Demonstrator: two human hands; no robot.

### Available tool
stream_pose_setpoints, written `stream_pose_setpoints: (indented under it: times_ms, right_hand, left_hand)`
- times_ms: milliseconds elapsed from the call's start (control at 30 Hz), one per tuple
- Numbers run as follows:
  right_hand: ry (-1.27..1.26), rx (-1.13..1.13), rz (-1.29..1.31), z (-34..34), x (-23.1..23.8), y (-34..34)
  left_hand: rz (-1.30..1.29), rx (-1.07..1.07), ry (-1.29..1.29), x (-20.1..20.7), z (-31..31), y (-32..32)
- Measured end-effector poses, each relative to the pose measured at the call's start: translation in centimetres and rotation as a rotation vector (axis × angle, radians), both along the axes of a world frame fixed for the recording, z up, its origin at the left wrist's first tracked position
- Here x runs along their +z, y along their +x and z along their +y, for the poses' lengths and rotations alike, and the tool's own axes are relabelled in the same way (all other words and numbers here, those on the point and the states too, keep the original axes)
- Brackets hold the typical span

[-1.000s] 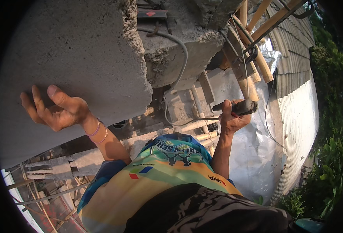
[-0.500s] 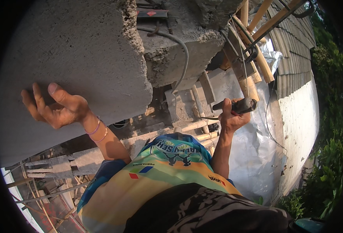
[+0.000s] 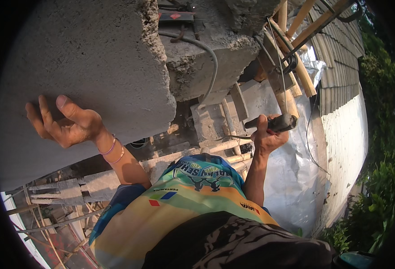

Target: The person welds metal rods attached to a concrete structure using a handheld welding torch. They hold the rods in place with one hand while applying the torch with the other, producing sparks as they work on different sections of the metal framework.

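My left hand [image 3: 67, 122] lies against the face of a large grey concrete slab [image 3: 90, 58], palm turned up and fingers apart, partly bent. Nothing is in it. Around that wrist are thin bracelets [image 3: 115, 150]. On the other side, my right hand [image 3: 269, 139] is wrapped round a dark, cylindrical corded power tool [image 3: 283, 122], held out level over the scaffold and metal sheeting. A dark cord [image 3: 240, 136] runs off to its left. The tool's exact kind cannot be made out.
Broken concrete [image 3: 206, 67] with a bent grey cable [image 3: 213, 58] juts out ahead. Bamboo poles [image 3: 291, 103] and planks stand at right, beside a tiled roof [image 3: 338, 67] and shiny sheeting [image 3: 291, 193]. Scaffold boards [image 3: 90, 184] lie below left. Trees [image 3: 381, 188] edge the far right.
The power tool in my right hand has turned a little, and a red patch on its side shows less. My left hand stays nearly still on the slab.
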State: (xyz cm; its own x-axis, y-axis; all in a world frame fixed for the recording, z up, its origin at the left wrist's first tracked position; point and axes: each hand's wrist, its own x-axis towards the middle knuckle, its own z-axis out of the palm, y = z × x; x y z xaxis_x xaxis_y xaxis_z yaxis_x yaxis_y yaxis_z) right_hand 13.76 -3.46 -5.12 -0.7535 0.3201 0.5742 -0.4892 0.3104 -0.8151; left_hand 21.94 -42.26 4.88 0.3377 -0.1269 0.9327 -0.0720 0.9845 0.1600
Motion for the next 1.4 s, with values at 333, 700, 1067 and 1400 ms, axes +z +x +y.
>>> stream_pose_setpoints:
  times_ms: [333, 700, 1067, 1400]
  right_hand:
    - [0.138, 0.066, 0.113, -0.9, -0.5, 0.2]
    - [0.041, 0.066, 0.221, 0.4, -2.1, -0.2]
    - [0.018, 0.108, 0.227, -0.2, -1.2, 0.4]
    - [0.13, 0.087, 0.432, -0.6, 0.5, -2.1]
  left_hand:
    - [-0.027, 0.04, -0.028, 0.2, 0.4, 0.1]
    - [-0.011, 0.007, 0.095, -0.3, 0.8, -0.2]
    - [-0.072, 0.102, -0.031, -0.1, -0.2, 0.5]
    - [-0.079, 0.077, 0.017, -0.1, 0.4, 0.5]
